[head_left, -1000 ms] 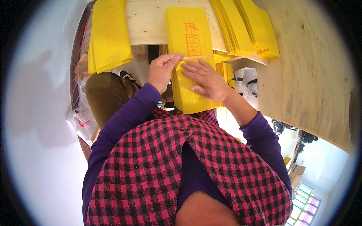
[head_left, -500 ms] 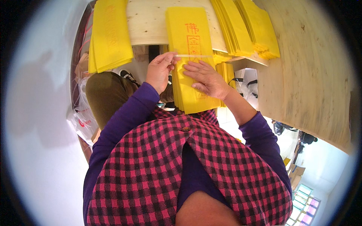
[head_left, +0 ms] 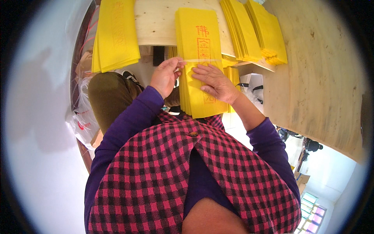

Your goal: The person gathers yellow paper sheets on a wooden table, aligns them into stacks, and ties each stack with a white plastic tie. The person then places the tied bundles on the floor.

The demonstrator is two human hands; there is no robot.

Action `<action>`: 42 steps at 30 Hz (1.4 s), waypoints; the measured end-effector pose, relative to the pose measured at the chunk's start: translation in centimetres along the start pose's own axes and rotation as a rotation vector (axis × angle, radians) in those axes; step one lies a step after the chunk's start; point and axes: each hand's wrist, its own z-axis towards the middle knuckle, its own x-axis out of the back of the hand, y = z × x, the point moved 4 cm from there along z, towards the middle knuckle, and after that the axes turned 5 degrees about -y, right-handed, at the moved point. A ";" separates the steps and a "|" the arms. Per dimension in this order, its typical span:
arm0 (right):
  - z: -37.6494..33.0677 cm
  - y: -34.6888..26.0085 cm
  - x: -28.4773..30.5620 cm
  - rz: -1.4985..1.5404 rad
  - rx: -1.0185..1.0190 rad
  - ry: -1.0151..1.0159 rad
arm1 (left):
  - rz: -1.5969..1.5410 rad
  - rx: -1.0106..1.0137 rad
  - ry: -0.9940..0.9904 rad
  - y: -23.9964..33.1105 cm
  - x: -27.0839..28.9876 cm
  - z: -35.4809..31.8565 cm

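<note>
While the right hand (head_left: pixel 216 83) lies flat on the printed yellow bundle (head_left: pixel 194 95), fingers loosely spread and gripping nothing, the left hand (head_left: pixel 166 78) sits at the bundle's left edge, its thumb and forefinger drawn together on the end of a pale band (head_left: pixel 200 61). That band runs across the bundle's upper face, just beyond the right fingertips. Under the bundle's far end is a wooden board (head_left: pixel 156 23); its near end reaches the person's checked garment (head_left: pixel 156 156). Left of the bundle, well apart, lies a yellow stack (head_left: pixel 116 43); right of it are two more yellow stacks (head_left: pixel 241 31), side by side. A brown-trousered knee (head_left: pixel 113 93) shows left of the bundle.
</note>
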 end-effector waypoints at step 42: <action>6.3 -0.8 3.1 0.224 -0.195 0.360 | 0.110 -0.035 -0.062 1.8 -0.7 0.5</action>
